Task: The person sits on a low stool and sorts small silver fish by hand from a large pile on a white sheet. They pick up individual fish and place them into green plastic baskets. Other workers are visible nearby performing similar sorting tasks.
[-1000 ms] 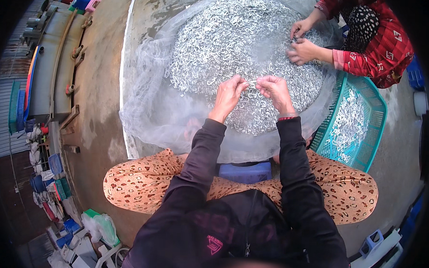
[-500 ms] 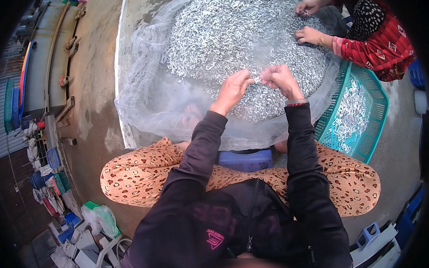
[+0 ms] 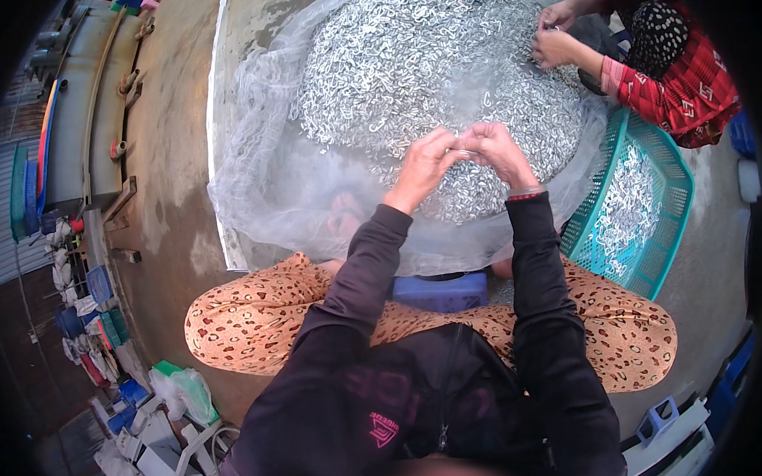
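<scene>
A wide heap of small, silvery, curled pieces that look like little fish (image 3: pixel 404 67) lies on a whitish mesh net (image 3: pixel 263 141) in front of me. Over the heap's near part my left hand (image 3: pixel 425 164) and my right hand (image 3: pixel 497 150) meet fingertip to fingertip, both pinched. Between them a thin, pale piece like those in the heap shows; the fingers partly cover it. To the right of the net stands a green plastic basket (image 3: pixel 680 194), its bottom strewn with more silvery white pieces.
Across the heap at upper right, another person's hands (image 3: pixel 560 43) work at its edge, close to the basket. A blue plastic stool (image 3: pixel 442 292) sits between my bent legs. Bags, crates and assorted clutter (image 3: pixel 168 440) fill the lower left.
My hands have come closer together, their fingertips now touching. The other person's two hands, apart on the heap before, have joined and lifted a little.
</scene>
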A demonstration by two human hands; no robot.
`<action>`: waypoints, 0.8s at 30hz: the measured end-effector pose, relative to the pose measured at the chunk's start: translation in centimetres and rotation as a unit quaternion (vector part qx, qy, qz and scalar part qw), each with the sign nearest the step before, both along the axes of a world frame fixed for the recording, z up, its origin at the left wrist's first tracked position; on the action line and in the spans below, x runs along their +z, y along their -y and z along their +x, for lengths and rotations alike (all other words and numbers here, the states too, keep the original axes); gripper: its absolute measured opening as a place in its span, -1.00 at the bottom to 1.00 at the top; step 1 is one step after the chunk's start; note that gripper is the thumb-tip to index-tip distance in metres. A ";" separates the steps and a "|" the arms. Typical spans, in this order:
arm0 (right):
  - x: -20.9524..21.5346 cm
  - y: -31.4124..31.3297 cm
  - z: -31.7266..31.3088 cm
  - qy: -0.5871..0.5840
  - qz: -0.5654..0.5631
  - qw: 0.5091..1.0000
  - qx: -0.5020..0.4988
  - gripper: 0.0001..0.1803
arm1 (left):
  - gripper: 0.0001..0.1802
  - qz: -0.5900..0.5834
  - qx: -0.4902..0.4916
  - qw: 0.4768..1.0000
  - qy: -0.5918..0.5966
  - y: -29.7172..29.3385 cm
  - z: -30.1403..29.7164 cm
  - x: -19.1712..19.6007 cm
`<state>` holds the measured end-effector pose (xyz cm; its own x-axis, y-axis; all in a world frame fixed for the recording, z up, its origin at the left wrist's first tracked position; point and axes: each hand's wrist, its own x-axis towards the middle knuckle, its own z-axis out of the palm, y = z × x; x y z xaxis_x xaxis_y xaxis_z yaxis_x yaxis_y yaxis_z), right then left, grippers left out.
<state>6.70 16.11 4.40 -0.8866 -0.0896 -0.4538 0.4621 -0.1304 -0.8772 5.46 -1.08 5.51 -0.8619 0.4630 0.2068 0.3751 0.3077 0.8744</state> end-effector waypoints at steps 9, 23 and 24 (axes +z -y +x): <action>0.0 -1.4 0.3 -0.047 -0.241 0.957 -0.156 -0.83 | -0.87 0.352 -0.036 0.873 0.334 1.1 -1.3 0.8; -5.4 -3.1 0.3 0.034 -0.232 0.958 -0.163 -0.70 | -0.80 -0.164 0.086 0.963 0.196 4.5 0.2 -10.3; -6.2 -2.6 0.4 0.035 -0.171 0.973 -0.154 -0.69 | -0.78 -0.262 0.084 0.952 0.130 4.6 0.6 -11.0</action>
